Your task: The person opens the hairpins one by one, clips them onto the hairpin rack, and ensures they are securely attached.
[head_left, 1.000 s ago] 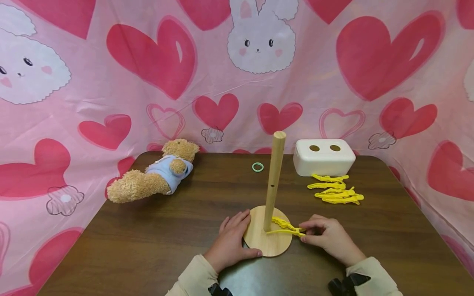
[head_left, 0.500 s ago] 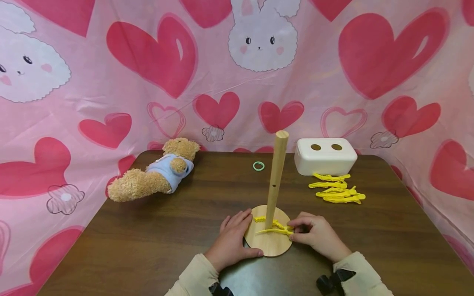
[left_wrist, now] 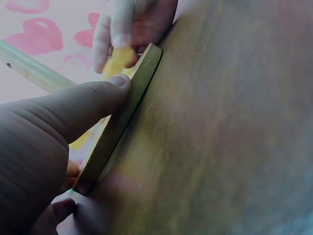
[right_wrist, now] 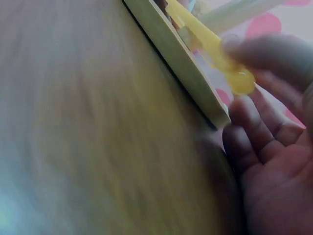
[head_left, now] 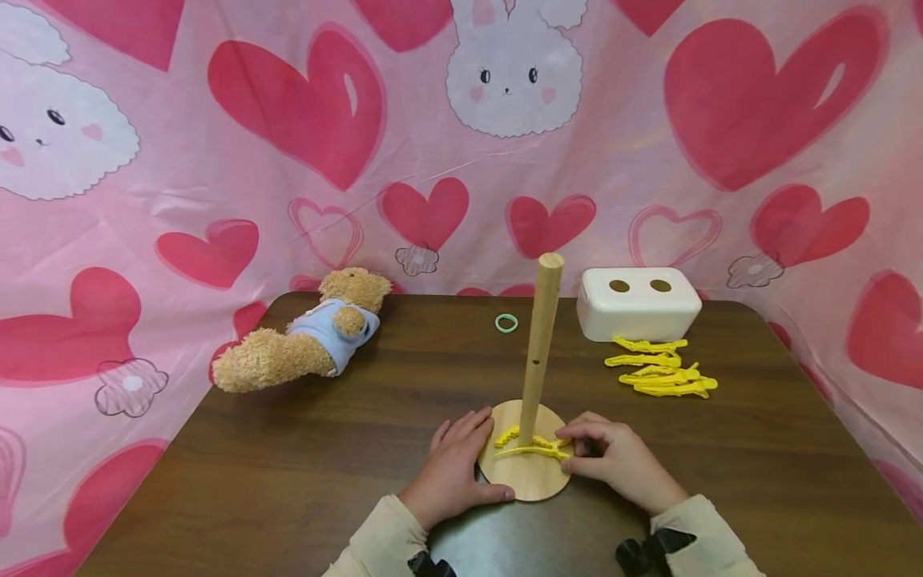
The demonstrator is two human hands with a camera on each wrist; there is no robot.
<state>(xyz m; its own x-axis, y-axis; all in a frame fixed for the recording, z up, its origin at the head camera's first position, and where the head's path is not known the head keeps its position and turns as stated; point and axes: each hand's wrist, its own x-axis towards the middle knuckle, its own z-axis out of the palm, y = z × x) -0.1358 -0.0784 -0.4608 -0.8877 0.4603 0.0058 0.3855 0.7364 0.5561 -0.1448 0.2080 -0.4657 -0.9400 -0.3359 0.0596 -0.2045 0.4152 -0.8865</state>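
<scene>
In the head view, my left hand (head_left: 452, 469) rests against the left side of a round wooden base (head_left: 532, 487), fingers extended along its rim. Its thumb (left_wrist: 105, 93) lies over the near edge in the left wrist view. From the base rises an upright wooden pole (head_left: 539, 353) with a small hole in its side. My right hand (head_left: 622, 461) pinches the handle end of a yellow alligator hair clip (head_left: 534, 450) between thumb and fingers. The clip's two prongs are spread, one in front of the pole's foot and the toothed one behind it.
Several more yellow hair clips (head_left: 659, 381) lie at the back right, before a white box (head_left: 634, 316) with two round holes on top. A green ring (head_left: 506, 323) is behind the pole. A teddy bear (head_left: 303, 344) in blue lies at the left on the brown table (head_left: 404, 401).
My right hand has moved left with the hair clip, so its spread prongs now reach past both sides of the pole. My left hand stays on the base.
</scene>
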